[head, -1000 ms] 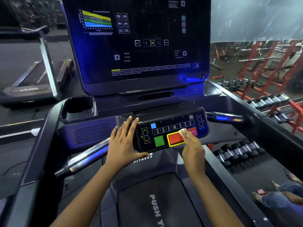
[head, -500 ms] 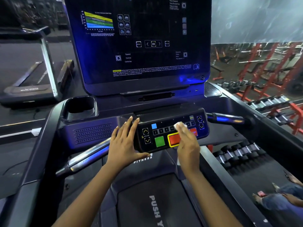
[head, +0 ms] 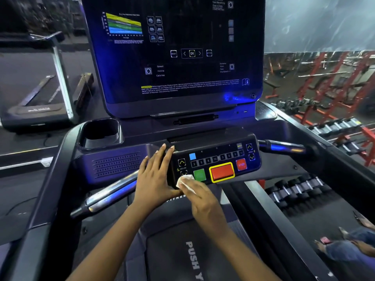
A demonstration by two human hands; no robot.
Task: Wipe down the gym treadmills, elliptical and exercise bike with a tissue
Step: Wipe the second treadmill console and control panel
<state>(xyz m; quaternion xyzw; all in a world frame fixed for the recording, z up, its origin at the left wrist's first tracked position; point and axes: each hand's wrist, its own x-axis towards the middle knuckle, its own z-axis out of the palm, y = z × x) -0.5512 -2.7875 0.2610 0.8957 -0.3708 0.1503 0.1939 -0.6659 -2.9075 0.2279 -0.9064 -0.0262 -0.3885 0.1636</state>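
Observation:
I stand on a dark treadmill with a tall screen [head: 182, 57] and a black button panel [head: 217, 161] carrying green, red and STOP buttons. My left hand [head: 156, 175] lies flat with straight fingers against the panel's left end, thumb under its lower edge. My right hand [head: 203, 201] presses a white tissue [head: 185, 182] onto the panel's lower left corner, beside the green button, fingers folded over the tissue. Most of the tissue is hidden under my fingers.
A cup holder [head: 101, 132] sits left of the panel, and chrome handlebars [head: 109, 197] reach out on both sides. Another treadmill [head: 40, 94] stands at far left. Dumbbell racks [head: 300, 191] and red frames fill the right. A person [head: 349, 244] is at lower right.
My right hand slid the tissue leftward across the panel, from the red button to the lower left corner. My left hand stayed on the panel's left end.

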